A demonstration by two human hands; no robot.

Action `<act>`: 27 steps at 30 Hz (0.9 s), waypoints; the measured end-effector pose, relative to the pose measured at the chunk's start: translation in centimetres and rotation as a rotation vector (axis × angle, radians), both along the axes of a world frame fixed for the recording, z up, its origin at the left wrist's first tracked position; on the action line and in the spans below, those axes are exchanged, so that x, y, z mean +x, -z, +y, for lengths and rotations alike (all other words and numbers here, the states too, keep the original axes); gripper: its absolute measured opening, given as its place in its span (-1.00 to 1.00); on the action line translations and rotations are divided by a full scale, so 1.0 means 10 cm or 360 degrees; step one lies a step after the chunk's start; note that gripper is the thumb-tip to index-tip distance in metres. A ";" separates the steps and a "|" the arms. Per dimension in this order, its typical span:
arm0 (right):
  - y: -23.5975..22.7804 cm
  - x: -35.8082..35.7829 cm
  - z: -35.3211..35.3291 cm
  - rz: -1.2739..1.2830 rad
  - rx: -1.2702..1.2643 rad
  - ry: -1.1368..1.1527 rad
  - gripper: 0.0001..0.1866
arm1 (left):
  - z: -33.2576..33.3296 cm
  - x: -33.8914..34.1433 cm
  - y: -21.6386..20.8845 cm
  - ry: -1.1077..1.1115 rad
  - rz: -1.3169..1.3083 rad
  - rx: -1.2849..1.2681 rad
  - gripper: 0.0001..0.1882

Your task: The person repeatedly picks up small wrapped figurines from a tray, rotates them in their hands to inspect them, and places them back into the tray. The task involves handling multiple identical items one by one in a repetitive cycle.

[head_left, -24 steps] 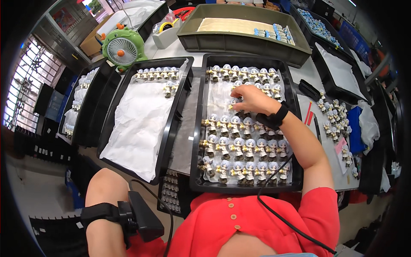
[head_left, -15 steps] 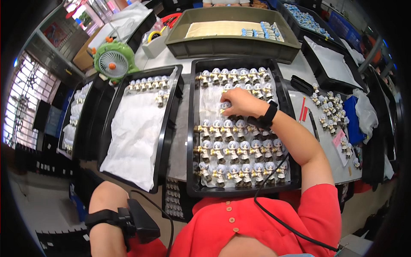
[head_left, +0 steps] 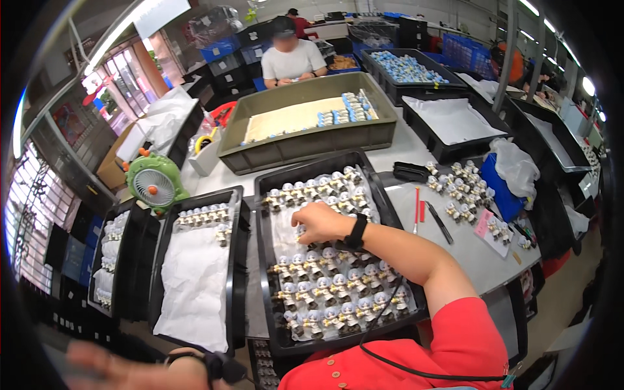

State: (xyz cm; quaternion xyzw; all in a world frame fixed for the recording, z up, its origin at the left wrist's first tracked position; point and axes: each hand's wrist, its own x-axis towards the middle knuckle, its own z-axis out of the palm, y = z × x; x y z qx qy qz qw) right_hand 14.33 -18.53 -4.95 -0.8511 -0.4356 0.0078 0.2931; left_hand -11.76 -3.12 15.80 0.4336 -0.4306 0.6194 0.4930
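My right hand (head_left: 320, 222) reaches into the middle black tray (head_left: 265, 279), its fingers closed around a small figurine (head_left: 300, 231) with pale hair and a white-and-gold outfit. Rows of the same figurines (head_left: 338, 283) stand on white paper above and below the hand. At the lower left, my left hand (head_left: 123, 372) is smeared by motion, so its fingers cannot be made out. It is nearest to the left black tray (head_left: 156, 312), where a row of figurines (head_left: 203, 214) and a single figurine (head_left: 223, 234) stand at the far end on crumpled white paper.
A green fan (head_left: 156, 182) stands behind the left tray. Beyond is a large olive bin (head_left: 312, 146) with blue-and-white pieces; a person in white (head_left: 292, 62) sits behind it. On the right lie loose figurines (head_left: 465, 182), a black pen (head_left: 440, 222) and a blue container (head_left: 499, 188).
My view has tilted up and turned, bringing the seated person into sight. My left hand has come into the lower left. My right hand stays at the same figurine.
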 end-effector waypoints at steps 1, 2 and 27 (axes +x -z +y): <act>-0.03 0.00 0.05 -0.0034 0.0065 -0.0020 -0.58 | 0.08 0.12 0.09 -0.0103 0.0205 0.0213 -0.46; -0.07 0.00 0.07 -0.0025 0.0103 -0.0024 -0.57 | 0.11 0.28 0.16 -0.0225 0.0409 0.0447 -0.46; -0.49 -0.44 0.16 0.0390 0.0767 -0.0441 -0.22 | 0.27 1.23 1.57 0.0951 0.2560 -0.0349 -0.40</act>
